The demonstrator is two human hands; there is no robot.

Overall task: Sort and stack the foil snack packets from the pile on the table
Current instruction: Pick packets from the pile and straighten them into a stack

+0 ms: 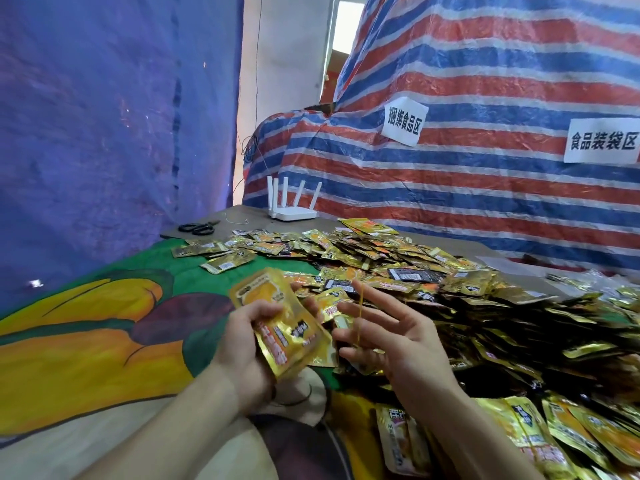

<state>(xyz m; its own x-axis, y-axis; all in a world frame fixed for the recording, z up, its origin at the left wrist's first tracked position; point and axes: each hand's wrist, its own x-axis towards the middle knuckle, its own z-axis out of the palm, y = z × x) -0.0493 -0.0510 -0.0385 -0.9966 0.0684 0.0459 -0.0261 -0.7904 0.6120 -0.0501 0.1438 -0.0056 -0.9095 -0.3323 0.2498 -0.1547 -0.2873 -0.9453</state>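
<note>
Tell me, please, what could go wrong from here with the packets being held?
1. The stack of packets in the left hand looks uneven, and the glossy foil may slide out of the grip.
2. The thin rubber band stretched over the fingers of the right hand could slip off or snap.
3. The loose pile lies right beside both hands, so any dropped packet would likely mix back in.

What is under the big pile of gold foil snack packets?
Under the gold foil packet pile, a green and yellow printed cloth shows at the left edge, bare brown tabletop at the far edge. Beneath the middle, all is covered.
</note>
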